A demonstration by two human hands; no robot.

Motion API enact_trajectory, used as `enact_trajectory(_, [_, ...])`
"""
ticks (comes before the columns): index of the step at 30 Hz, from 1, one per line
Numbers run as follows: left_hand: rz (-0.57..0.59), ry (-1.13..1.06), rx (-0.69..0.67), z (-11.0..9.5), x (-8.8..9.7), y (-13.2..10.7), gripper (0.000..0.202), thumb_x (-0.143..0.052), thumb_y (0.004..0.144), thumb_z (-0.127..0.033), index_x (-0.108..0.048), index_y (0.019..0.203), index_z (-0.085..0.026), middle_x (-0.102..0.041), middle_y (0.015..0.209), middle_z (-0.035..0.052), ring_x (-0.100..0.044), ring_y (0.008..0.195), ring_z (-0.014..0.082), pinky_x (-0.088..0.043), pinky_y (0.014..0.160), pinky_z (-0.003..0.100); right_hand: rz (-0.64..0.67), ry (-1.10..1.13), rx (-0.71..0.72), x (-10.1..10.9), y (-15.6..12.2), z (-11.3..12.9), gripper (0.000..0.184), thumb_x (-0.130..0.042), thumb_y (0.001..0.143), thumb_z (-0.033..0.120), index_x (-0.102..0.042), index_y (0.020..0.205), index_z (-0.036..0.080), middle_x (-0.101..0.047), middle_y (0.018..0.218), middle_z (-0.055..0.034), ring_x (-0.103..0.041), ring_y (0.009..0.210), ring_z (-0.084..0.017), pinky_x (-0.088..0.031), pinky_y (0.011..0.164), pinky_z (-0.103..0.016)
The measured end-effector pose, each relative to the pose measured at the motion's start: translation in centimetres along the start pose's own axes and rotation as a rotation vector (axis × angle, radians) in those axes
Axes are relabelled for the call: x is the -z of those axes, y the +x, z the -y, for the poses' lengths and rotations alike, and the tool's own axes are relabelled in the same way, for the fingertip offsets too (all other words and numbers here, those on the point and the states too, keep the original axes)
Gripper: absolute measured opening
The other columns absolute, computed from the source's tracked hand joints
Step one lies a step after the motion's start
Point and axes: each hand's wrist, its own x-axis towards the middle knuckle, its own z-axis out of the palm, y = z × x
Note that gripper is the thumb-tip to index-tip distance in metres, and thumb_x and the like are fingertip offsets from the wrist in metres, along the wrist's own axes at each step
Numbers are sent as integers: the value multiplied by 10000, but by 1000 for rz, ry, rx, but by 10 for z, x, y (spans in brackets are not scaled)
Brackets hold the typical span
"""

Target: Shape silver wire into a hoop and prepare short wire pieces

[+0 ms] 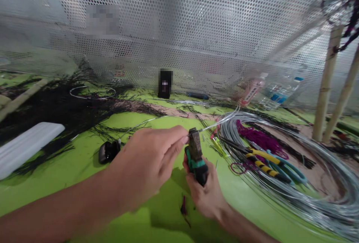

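Observation:
My right hand [206, 194] is closed round the green and black handles of a pair of pliers [195, 147], whose jaws point up and away from me. A silvery wire [211, 124] runs from the large wire coil [297, 117] on the right to the jaws. On the other side of the jaws my left hand [151, 157] is closed in a pinch, thumb and forefinger on the wire right against the pliers. Its fingertips partly hide the wire there. Whether the jaws have closed fully on the wire, I cannot tell.
Yellow-black handled pliers [265, 164] and blue-handled scissors [294, 172] lie on the coil beside purple yarn [260, 138]. A black earbud case [108, 151] sits left of my hands. Bottles [252, 91], a phone [165, 84] and a perforated metal panel [196, 30] stand behind.

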Motion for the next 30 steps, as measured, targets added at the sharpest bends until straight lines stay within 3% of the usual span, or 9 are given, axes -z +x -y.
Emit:
enact_trajectory(3, [-7, -1, 18, 5, -1, 4, 271, -459, 1059, -197, -670, 896, -150, -483, 570, -69, -445, 461, 93, -299, 482, 253, 37, -14, -40, 0, 3, 2, 119, -512, 754, 234, -485, 870, 229, -344, 657, 80, -288, 540, -97, -238, 469, -246])
enact_trajectory(7, [4, 36, 60, 10, 1, 9, 270, -469, 1055, -195, -654, 862, -162, -361, 520, -92, -374, 423, 92, -251, 458, 261, 99, -73, -74, 8, 7, 12, 95, -500, 770, 216, -526, 861, 220, -420, 673, 56, -356, 579, -112, -281, 511, -248])
enact_trajectory(10, [-6, 64, 54, 12, 4, 11, 266, -478, 1056, -194, -629, 838, -170, -383, 525, -92, -389, 431, 86, -257, 462, 250, 141, -136, -88, 19, 10, 21, 131, -535, 780, 186, -590, 894, 217, -492, 678, 47, -387, 587, -121, -281, 530, -258])
enact_trajectory(15, [-75, 94, 17, 9, 11, 10, 244, -495, 1063, -195, -621, 855, -173, -387, 532, -101, -371, 431, 72, -262, 469, 234, 222, -155, -83, 34, 15, 29, 290, -550, 836, 192, -648, 1106, 233, -556, 719, 35, -478, 612, -150, -343, 544, -268])
enact_trajectory(20, [-89, 39, 34, -3, 16, 2, 230, -480, 1076, -215, -619, 895, -188, -463, 556, -102, -436, 446, 62, -286, 475, 226, 172, -187, 31, 36, 18, 25, 397, -557, 828, 157, -625, 1208, 253, -585, 813, 10, -578, 782, -198, -440, 659, -293])
enact_trajectory(25, [-73, -24, 39, -16, 17, -7, 208, -474, 1075, -203, -574, 892, -208, -433, 572, -110, -407, 450, 59, -285, 470, 223, 113, -241, 187, 35, 12, 27, 571, -574, 739, 79, -614, 1263, 300, -667, 974, 7, -614, 807, -194, -505, 746, -319])
enact_trajectory(30, [-70, -44, 40, -20, 14, -10, 215, -475, 1068, -179, -525, 862, -214, -407, 563, -116, -376, 423, 50, -257, 440, 225, 78, -312, 294, 35, 13, 32, 534, -565, 723, 76, -622, 1212, 282, -685, 1000, -18, -664, 904, -234, -519, 754, -323])
